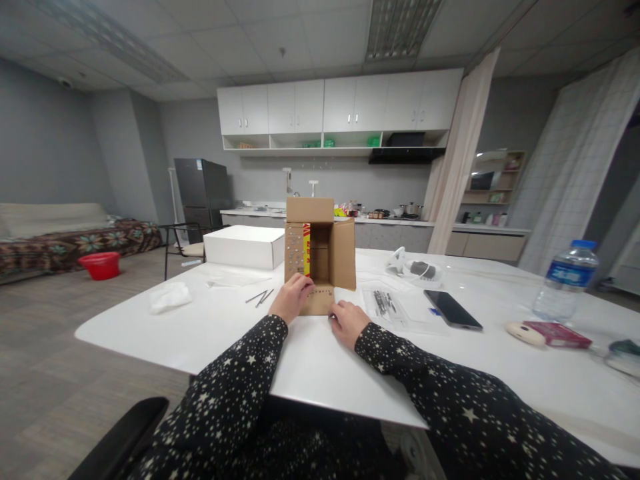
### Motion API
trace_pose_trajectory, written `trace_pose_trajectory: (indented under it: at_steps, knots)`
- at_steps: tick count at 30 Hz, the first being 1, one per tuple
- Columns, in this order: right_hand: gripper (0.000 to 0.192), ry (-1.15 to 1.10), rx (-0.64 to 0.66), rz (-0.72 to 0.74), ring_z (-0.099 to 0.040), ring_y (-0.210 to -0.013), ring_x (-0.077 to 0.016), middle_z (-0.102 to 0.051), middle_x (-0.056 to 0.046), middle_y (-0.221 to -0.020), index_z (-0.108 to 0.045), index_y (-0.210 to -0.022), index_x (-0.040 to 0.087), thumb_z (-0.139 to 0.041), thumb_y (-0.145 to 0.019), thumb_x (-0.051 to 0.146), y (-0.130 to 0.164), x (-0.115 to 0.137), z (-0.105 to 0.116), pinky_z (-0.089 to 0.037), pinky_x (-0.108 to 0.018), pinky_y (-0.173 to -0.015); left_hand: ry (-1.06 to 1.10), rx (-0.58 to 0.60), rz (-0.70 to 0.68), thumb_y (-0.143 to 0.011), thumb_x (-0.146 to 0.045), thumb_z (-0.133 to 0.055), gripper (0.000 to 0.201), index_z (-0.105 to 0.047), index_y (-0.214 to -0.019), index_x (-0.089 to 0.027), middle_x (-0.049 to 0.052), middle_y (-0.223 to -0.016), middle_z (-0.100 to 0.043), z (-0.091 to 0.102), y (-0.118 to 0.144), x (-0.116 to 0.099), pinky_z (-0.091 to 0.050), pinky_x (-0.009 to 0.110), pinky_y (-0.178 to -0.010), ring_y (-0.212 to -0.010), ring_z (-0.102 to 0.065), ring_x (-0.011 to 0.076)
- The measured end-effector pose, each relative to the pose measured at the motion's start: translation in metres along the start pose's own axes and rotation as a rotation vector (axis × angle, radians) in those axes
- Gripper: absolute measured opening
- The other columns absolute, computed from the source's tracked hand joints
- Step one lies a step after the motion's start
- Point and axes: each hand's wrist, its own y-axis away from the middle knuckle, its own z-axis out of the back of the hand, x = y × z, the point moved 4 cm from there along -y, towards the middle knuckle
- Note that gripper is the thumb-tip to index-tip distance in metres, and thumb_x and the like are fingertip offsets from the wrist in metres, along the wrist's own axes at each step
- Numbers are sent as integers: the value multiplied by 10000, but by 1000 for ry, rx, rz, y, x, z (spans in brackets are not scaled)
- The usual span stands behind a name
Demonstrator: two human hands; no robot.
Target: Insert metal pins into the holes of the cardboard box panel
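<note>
An open cardboard box [343, 253] stands in front of me, its opening facing me and its flaps spread. Small round pieces dot its left flap [294, 250], beside a yellow-and-red printed strip [307, 250]. The lower flap [316, 307] reaches towards me and bears a row of small dark marks or pieces. Over this flap's left side, my left hand [293, 298] has its fingertips pinched together; anything between them is too small to make out. My right hand [350, 322] rests at the flap's front right corner with curled fingers, and what they hold, if anything, is hidden.
Left on the white table [240, 333] are a white box [243, 247], thin metal rods [261, 297] and crumpled white plastic [171, 297]. To the right are a clear case of small dark pieces [387, 305], a phone [453, 309] and a water bottle [565, 280].
</note>
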Motion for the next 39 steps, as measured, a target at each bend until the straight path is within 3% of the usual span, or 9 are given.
trace_pose_trajectory:
  at_steps: [39]
  knots:
    - [220,-10,-12,15,-542,-923,-192,-602,-75,-1001,-612,-997,185,-436,-866,187,0,2,1,-358,-297,-775,23,-13,21,-894,-222,-519,67,-576,-870,-196,10,-877,-549,-5,-1,-2,-506,251,-761,-791,-578,112]
